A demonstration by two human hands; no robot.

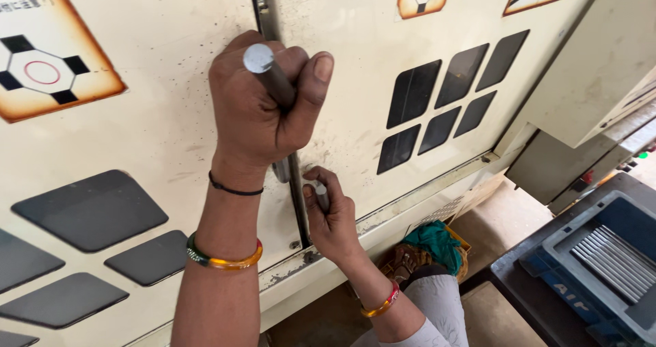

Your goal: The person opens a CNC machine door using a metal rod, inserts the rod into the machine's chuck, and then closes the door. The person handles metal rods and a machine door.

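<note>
The left hand [263,101] is sitting at upper centre of the frame, clenched in a full fist around a grey metal rod [270,79]. The thumb is lying upright along the right side of the fist, and the rod's flat round end is projecting above the knuckles toward the camera. The rod's lower part is emerging below the fist, beside the dark vertical seam [295,183] between two cream machine panels [171,115]. The left forearm is rising from the bottom edge of the frame, wrist straight, carrying a thin black thread and an orange-green bangle [225,258].

The right hand [331,214] is working lower, just right of centre, fingers curled and pressed together, pinching a short slim metal pin [321,198] against the seam. Whether the pin is entering the seam cannot be told. The right forearm is running down toward lower centre, wrist bent upward, wearing an orange-red bangle [381,304].

Dark rounded parallelogram pads [444,101] are showing on the right panel in the upper right and on the left panel in the lower left. A blue tray [581,231] holding a row of silver rods [615,258] is sitting at the lower right, well apart from both hands. A teal cloth [434,241] is lying below the panel's edge near the right forearm.
</note>
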